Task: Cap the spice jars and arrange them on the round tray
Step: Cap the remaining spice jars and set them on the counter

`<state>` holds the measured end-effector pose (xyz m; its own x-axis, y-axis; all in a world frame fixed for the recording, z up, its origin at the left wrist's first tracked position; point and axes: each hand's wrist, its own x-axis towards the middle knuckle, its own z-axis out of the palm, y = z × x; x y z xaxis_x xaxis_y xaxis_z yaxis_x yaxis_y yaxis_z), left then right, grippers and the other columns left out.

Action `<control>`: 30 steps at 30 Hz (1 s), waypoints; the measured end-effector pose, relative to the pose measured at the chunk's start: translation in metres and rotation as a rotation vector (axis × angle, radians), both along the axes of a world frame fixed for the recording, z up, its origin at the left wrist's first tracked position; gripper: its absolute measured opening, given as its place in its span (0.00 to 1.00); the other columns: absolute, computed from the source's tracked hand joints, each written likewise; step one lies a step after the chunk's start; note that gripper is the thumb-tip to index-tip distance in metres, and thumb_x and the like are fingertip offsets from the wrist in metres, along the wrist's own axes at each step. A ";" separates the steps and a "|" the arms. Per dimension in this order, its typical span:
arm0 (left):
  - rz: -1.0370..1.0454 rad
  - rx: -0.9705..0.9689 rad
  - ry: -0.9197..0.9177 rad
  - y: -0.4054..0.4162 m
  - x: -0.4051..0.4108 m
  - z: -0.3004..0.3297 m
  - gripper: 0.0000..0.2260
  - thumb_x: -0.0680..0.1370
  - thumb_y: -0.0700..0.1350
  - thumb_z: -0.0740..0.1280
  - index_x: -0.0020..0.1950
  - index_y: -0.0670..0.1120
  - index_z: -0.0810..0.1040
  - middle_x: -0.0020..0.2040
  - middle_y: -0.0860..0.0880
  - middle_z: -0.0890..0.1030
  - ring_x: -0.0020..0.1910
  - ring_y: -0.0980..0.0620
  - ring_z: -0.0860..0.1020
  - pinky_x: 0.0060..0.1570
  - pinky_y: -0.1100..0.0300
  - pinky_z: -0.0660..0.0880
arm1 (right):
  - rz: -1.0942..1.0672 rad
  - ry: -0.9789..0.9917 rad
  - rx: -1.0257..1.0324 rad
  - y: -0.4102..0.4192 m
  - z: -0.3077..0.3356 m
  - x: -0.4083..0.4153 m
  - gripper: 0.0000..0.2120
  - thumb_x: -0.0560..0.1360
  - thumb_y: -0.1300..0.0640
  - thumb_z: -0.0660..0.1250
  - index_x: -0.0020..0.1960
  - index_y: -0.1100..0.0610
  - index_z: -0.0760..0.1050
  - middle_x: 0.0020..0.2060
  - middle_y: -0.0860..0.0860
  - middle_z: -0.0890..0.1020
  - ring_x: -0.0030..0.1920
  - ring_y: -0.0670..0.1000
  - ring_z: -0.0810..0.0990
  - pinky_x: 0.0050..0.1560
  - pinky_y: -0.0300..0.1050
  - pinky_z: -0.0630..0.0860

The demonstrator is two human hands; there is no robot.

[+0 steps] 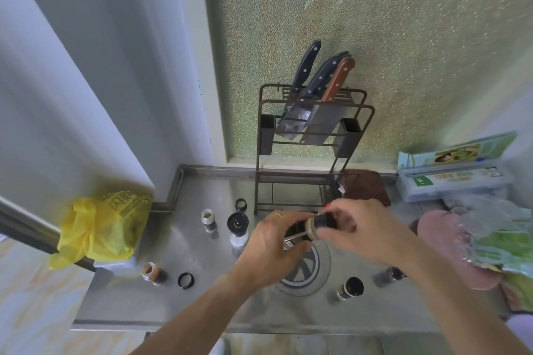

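My left hand (pixel 271 248) is closed on a dark labelled spice jar (pixel 291 236). My right hand (pixel 357 228) grips a black cylindrical piece with a round tan end (pixel 317 226), held against that jar; I cannot tell whether it is a cap or a second jar. Both hands hover over the round tray (pixel 300 290) on the steel counter. Uncapped jars stand at the left: a white-mouthed jar (pixel 208 219) and a red-spice jar (pixel 151 271). A black-capped jar (pixel 238 229) stands between them and my hands. Two loose black caps, a near cap (pixel 186 280) and a far cap (pixel 241 204), lie on the counter.
Two more jars, a capped jar (pixel 350 287) and a blurred jar (pixel 389 275), stand right of the tray. A knife rack (pixel 311 135) stands behind, with a brown cloth (pixel 366 186) beside it. A yellow bag (pixel 101 228) sits at the left; boxes (pixel 452 179) and plastic bags crowd the right.
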<state>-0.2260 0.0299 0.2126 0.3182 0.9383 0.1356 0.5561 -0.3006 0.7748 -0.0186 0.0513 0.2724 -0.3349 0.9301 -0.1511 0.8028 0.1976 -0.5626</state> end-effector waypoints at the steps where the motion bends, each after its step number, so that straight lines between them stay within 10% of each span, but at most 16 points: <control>1: -0.002 -0.001 0.000 0.000 0.000 -0.001 0.18 0.74 0.48 0.72 0.64 0.58 0.77 0.54 0.59 0.83 0.54 0.60 0.77 0.55 0.64 0.75 | -0.018 -0.036 -0.001 -0.001 0.000 -0.002 0.23 0.70 0.29 0.65 0.45 0.49 0.80 0.32 0.47 0.85 0.32 0.44 0.83 0.40 0.50 0.83; 6: -0.029 0.003 -0.004 -0.002 0.002 -0.002 0.18 0.74 0.46 0.72 0.64 0.56 0.78 0.54 0.59 0.83 0.53 0.60 0.77 0.55 0.67 0.73 | 0.047 0.001 -0.084 -0.006 0.001 0.006 0.22 0.68 0.40 0.77 0.59 0.39 0.74 0.49 0.39 0.82 0.43 0.41 0.83 0.44 0.36 0.80; 8: -0.048 0.001 -0.010 -0.003 0.003 -0.002 0.17 0.74 0.46 0.72 0.63 0.56 0.78 0.53 0.58 0.83 0.52 0.60 0.77 0.54 0.68 0.72 | -0.002 -0.046 -0.048 -0.007 0.000 0.003 0.14 0.71 0.38 0.72 0.51 0.44 0.78 0.40 0.44 0.85 0.37 0.43 0.83 0.42 0.44 0.82; 11: -0.049 -0.010 -0.021 -0.005 0.006 -0.002 0.16 0.75 0.46 0.71 0.62 0.56 0.78 0.52 0.58 0.83 0.52 0.59 0.78 0.53 0.66 0.73 | -0.059 -0.130 -0.009 -0.007 -0.005 0.000 0.32 0.71 0.23 0.55 0.41 0.51 0.78 0.33 0.50 0.84 0.33 0.48 0.82 0.39 0.51 0.80; 14: -0.053 -0.011 -0.028 -0.004 0.008 -0.002 0.15 0.75 0.45 0.72 0.61 0.55 0.78 0.52 0.58 0.83 0.52 0.59 0.78 0.54 0.62 0.75 | -0.023 -0.031 -0.072 -0.008 -0.003 0.004 0.27 0.68 0.32 0.72 0.62 0.40 0.71 0.51 0.41 0.82 0.43 0.43 0.83 0.43 0.38 0.78; 18: -0.061 -0.016 -0.028 -0.003 0.009 -0.001 0.16 0.75 0.46 0.72 0.61 0.56 0.78 0.53 0.58 0.83 0.53 0.59 0.78 0.55 0.61 0.76 | -0.041 -0.081 -0.028 -0.007 -0.004 0.004 0.15 0.72 0.36 0.70 0.47 0.47 0.79 0.38 0.46 0.85 0.36 0.43 0.83 0.42 0.46 0.81; 20: -0.062 -0.011 -0.023 -0.003 0.010 -0.001 0.15 0.75 0.46 0.72 0.61 0.56 0.78 0.52 0.59 0.83 0.52 0.59 0.78 0.54 0.62 0.75 | -0.077 -0.104 -0.024 -0.008 -0.003 0.003 0.29 0.73 0.26 0.58 0.40 0.52 0.78 0.32 0.50 0.84 0.32 0.45 0.82 0.43 0.52 0.81; 24: -0.062 -0.006 -0.036 -0.003 0.009 -0.002 0.14 0.74 0.45 0.72 0.59 0.56 0.79 0.52 0.59 0.83 0.51 0.60 0.79 0.53 0.64 0.75 | -0.029 0.010 -0.057 -0.010 -0.003 0.008 0.21 0.68 0.38 0.75 0.57 0.42 0.75 0.46 0.42 0.84 0.41 0.42 0.84 0.46 0.46 0.83; 27: -0.060 -0.013 -0.030 -0.002 0.008 -0.006 0.15 0.74 0.46 0.72 0.60 0.57 0.79 0.52 0.59 0.83 0.52 0.59 0.79 0.53 0.64 0.75 | -0.079 -0.087 -0.010 -0.011 -0.002 0.003 0.23 0.69 0.29 0.65 0.49 0.47 0.79 0.34 0.47 0.85 0.34 0.45 0.83 0.41 0.50 0.82; 30: -0.048 -0.016 -0.005 -0.003 0.006 -0.010 0.17 0.74 0.47 0.72 0.62 0.58 0.78 0.53 0.59 0.83 0.51 0.61 0.77 0.52 0.66 0.73 | -0.047 -0.063 -0.072 -0.011 -0.005 0.006 0.23 0.67 0.29 0.69 0.55 0.42 0.77 0.43 0.44 0.85 0.41 0.44 0.84 0.43 0.44 0.81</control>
<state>-0.2196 0.0273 0.2023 0.3624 0.9239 0.1225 0.5371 -0.3145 0.7827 -0.0129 0.0402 0.2672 -0.2791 0.9305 -0.2374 0.8445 0.1201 -0.5218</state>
